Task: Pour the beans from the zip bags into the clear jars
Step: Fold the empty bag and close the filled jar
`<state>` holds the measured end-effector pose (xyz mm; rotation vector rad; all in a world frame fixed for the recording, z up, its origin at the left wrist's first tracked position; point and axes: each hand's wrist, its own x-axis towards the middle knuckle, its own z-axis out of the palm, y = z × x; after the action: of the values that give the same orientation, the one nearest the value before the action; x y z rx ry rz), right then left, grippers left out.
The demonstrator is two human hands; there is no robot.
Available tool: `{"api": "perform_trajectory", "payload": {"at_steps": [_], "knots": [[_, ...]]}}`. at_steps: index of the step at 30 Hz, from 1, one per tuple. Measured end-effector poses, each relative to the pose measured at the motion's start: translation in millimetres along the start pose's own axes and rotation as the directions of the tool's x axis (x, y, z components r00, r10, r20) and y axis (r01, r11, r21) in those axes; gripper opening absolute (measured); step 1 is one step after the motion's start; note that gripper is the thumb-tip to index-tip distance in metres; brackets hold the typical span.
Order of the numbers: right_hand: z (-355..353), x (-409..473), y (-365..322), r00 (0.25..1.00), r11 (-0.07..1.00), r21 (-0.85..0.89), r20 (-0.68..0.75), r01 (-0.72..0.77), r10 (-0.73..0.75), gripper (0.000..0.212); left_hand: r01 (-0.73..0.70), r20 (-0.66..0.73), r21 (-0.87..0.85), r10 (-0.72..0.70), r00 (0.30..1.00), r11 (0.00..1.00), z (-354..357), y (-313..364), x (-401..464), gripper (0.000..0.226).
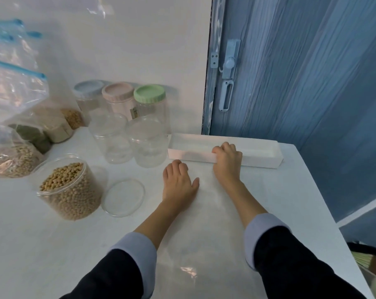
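Head view: right hand [227, 161] fingers curl over the white tray [260, 157] wall; left hand [178, 183] rests on the surface [53, 244], fingers bent, holding nothing.

White table [53, 244]: an open clear jar of beans [69, 190] stands at left, its clear lid [123, 197] flat just to its right. Two empty clear jars [129, 141] stand farther back, with three capped jars [118, 98] (blue, pink, green lids) behind them at the wall. Zip bags of beans [12, 154] stand at far left; a long white box [258, 155] lies at far right.
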<state>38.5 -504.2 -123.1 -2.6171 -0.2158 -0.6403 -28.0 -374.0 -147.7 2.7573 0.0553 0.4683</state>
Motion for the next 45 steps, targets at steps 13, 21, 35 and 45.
{"api": "perform_trajectory", "payload": {"at_steps": [13, 21, 35, 45], "knots": [[-29.5, -18.0, -88.3, 0.959, 0.941, 0.273, -0.25, 0.2, -0.131, 0.039, -0.16, -0.427, -0.156, 0.08, 0.901, 0.975, -79.4, -24.8, 12.8, 0.02], [6.5, -37.0, -186.3, 0.612, 0.873, 0.408, 0.629, 0.266, -0.48, 0.055, 0.06, -0.574, -0.182, -0.156, 0.804, 0.981, -201.3, -118.5, 10.1, 0.012], [-25.0, -42.5, -205.2, 0.624, 0.887, 0.425, 0.747, -0.182, -0.23, 0.09, 0.409, 0.212, -0.688, -0.374, 0.903, 0.599, -205.1, -218.2, -15.4, 0.024], [-28.9, -37.8, -289.7, 0.894, 0.071, 0.893, 0.438, -0.445, 0.092, 0.086, 0.437, 0.283, -0.826, -0.407, 0.868, 0.357, -203.7, -219.8, -18.6, 0.054]]}}
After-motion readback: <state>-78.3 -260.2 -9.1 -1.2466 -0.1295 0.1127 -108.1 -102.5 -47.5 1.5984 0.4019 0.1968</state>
